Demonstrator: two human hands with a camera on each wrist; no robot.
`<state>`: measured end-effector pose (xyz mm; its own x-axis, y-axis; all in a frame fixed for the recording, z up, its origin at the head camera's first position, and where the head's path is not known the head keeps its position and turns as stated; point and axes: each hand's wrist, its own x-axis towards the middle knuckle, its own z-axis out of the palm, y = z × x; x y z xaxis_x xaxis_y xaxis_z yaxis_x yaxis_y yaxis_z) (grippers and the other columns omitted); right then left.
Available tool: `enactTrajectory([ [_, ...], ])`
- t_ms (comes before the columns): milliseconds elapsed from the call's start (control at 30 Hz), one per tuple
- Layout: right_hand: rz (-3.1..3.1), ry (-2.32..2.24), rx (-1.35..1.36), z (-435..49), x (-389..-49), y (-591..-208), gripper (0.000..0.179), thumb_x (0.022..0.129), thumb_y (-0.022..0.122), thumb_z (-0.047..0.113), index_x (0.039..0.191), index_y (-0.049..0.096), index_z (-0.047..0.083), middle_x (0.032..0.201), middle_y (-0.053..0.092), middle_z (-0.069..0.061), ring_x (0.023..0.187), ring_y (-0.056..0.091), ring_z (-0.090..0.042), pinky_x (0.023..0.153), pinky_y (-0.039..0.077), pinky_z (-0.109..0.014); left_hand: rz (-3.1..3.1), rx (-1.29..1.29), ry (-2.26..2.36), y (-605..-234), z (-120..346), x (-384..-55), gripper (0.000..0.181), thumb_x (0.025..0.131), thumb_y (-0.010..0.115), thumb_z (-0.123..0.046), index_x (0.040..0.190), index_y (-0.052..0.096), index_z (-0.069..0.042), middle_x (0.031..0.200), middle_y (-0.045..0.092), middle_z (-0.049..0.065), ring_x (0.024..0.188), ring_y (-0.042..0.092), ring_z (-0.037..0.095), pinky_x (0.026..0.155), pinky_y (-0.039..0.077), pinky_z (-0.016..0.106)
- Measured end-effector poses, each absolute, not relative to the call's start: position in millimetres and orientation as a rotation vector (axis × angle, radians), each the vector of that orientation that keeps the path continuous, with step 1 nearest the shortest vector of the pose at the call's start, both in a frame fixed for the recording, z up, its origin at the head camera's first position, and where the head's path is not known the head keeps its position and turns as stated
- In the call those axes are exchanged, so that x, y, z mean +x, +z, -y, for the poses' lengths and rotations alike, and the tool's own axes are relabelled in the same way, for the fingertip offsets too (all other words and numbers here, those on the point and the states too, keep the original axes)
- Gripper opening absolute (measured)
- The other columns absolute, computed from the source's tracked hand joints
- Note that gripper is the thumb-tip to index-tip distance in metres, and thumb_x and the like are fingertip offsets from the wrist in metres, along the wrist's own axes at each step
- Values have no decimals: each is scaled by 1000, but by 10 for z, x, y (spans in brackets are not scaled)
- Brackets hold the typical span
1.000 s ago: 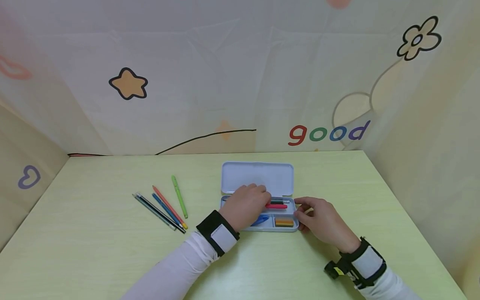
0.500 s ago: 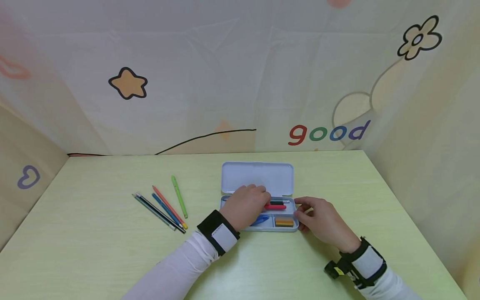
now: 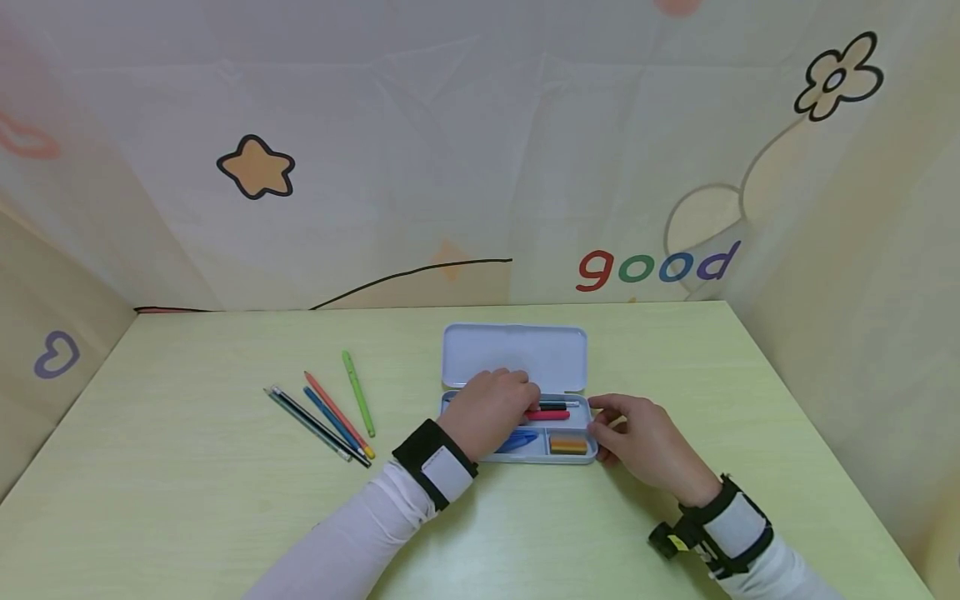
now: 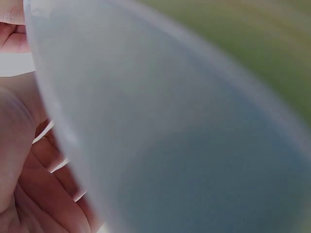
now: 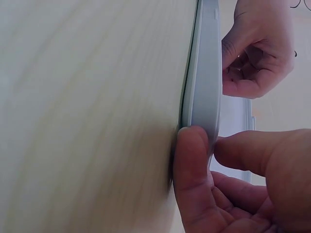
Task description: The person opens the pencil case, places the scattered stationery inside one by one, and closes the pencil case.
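A light-blue pencil case [image 3: 540,459] lies opened on the table, its lid [image 3: 513,348] folded back. My left hand [image 3: 487,408] reaches down into the long rear compartment, fingers curled at a red pen [image 3: 551,415]; the fingertips are hidden in the head view. Behind that pen lies a dark pen [image 3: 557,406]. In front, a blue item [image 3: 517,441] and an orange-brown block [image 3: 567,445] sit in separate compartments. My right hand [image 3: 637,437] pinches the case's right end between thumb and finger. The case wall [image 4: 146,87] fills most of the left wrist view.
Left of the case lie a green pen [image 3: 358,393], an orange-red pencil [image 3: 339,402], a blue pencil [image 3: 330,414] and several dark pencils [image 3: 311,423]. A printed cloth backdrop [image 3: 420,167] rises behind the table [image 3: 187,500].
The red pen has slid slightly left along with my left hand's fingers, baring more of the blue item. My right hand keeps its place on the case.
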<state>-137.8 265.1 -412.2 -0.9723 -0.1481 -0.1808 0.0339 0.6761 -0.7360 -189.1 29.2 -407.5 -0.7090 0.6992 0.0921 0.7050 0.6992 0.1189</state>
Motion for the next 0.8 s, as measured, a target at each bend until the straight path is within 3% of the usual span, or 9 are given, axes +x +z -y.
enactTrajectory([
  [800,-2660,-1192,-92,-2653,-1378,-4137,41,104,68,7,142,60,-5,103,65,-12,73,67,-20,66,61,-29,2772,-1196,-216,-3959,-108,-1839,8,99,78,-17,107,79,-16,93,68,-3,83,60,15,76,54,31],
])
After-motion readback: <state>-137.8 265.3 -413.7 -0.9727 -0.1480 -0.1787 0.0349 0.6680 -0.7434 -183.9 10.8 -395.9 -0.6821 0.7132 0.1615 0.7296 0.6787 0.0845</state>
